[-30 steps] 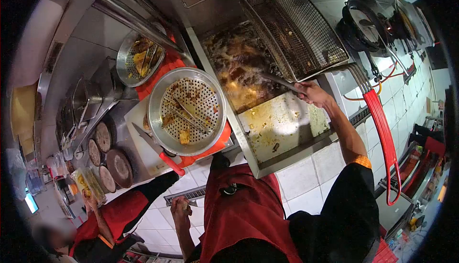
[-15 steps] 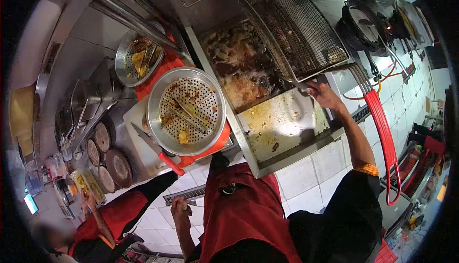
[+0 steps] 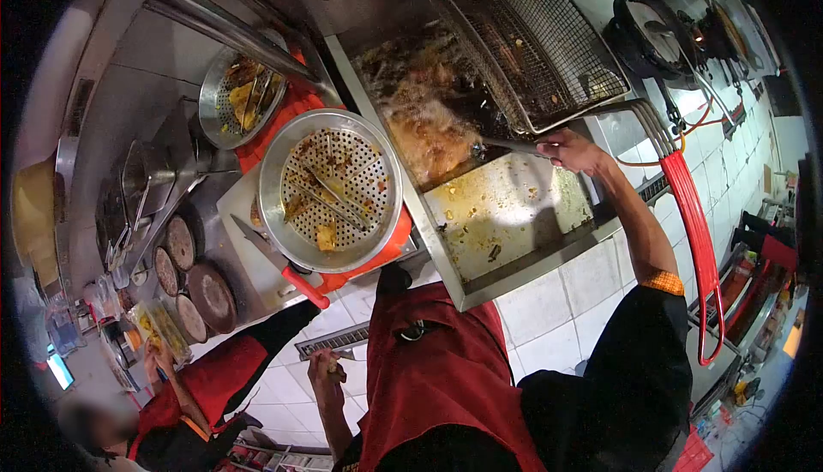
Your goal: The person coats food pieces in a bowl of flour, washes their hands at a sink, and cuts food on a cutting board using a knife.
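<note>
My right hand (image 3: 573,150) is closed around the handle of a long metal utensil (image 3: 514,144). The far end of the utensil meets the browned food (image 3: 439,142) bubbling in the fryer oil, so its kind cannot be made out. The wire fry basket (image 3: 536,39) is raised over the fryer, just beyond this hand, its red handle (image 3: 693,249) hanging out to the right. Low beside my red apron, my left hand (image 3: 326,371) has its fingers curled closed. Something small and pale shows between them, too unclear to name.
A perforated metal bowl (image 3: 390,202) with tongs and food scraps stands left of the fryer. A red-handled knife (image 3: 302,285) lies by it on a white board. Behind is a second perforated bowl (image 3: 208,112). A co-worker (image 3: 201,395) is at lower left; pans (image 3: 656,30) sit upper right.
My right hand has shifted slightly left, and the utensil now reaches further left to the frying food. The food has moved a little in the oil. My left hand is nearly unchanged.
</note>
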`<state>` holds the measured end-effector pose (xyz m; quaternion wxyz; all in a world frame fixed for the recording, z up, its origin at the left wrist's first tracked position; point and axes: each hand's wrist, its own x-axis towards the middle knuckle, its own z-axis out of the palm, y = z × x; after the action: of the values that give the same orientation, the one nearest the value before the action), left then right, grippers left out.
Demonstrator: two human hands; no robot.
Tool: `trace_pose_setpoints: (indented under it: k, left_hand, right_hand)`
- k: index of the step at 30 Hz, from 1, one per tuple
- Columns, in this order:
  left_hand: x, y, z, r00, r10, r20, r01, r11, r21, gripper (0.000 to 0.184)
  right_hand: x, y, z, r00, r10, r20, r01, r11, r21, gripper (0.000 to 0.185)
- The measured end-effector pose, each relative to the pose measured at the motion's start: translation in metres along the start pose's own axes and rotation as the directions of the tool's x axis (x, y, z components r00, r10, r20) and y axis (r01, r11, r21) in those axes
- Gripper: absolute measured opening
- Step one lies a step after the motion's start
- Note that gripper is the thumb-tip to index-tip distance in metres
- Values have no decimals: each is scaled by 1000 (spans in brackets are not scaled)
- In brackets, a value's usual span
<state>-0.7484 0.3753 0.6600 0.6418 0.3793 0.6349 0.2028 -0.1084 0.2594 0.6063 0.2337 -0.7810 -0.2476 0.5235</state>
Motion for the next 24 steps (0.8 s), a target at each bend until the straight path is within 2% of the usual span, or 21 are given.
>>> trace_pose_setpoints:
  k: [2,5,6,9,11,12,15,16,19,20,23,24]
  left_hand:
    - [0,-3,0,998,30,48,-30,999,13,20]
    - [0,-2,-1,1000,4,27,-5,1000,10,21]
    - [1,-3,-2,1000,11,20,-11,1000,29,21]
    - [4,-3,-2,1000,4,-4,-4,998,69,21]
    - [3,1,2,999,-36,-36,39,997,70,20]
    - [5,-3,-1,1000,-4,-26,7,994,113,19]
    - [8,-1,0,1000,-11,26,10,999,33,19]
    - [8,0,1,1000,-16,22,16,1000,24,19]
    - [8,4,3,1000,-17,24,16,1000,17,18]
    - [10,4,2,999,-9,38,8,1000,26,18]
    - [14,3,-3,996,12,92,-15,999,29,18]
    - [15,4,-4,994,18,112,-21,999,27,18]
  right_hand:
    - [-10,-12,0,997,56,46,-54,998,-35,27]
    - [-31,-32,-5,995,91,33,-93,995,46,29]
    - [-33,-36,-8,991,119,52,-118,993,-28,31]
    - [-34,-26,-6,996,80,39,-84,992,93,31]
    - [-35,-19,-9,994,97,39,-100,993,68,31]
    - [-36,-18,-10,993,106,41,-108,993,57,31]
    - [-50,-27,3,996,68,-62,-61,993,100,30]
    - [-44,-14,8,998,36,-45,-29,991,131,34]
    - [-43,7,28,994,-50,-102,78,955,286,36]
    - [-61,-14,31,993,37,-116,0,955,297,32]
    - [-68,-15,40,989,89,-119,-45,945,325,32]
    - [-63,-6,48,982,60,-179,9,933,360,33]
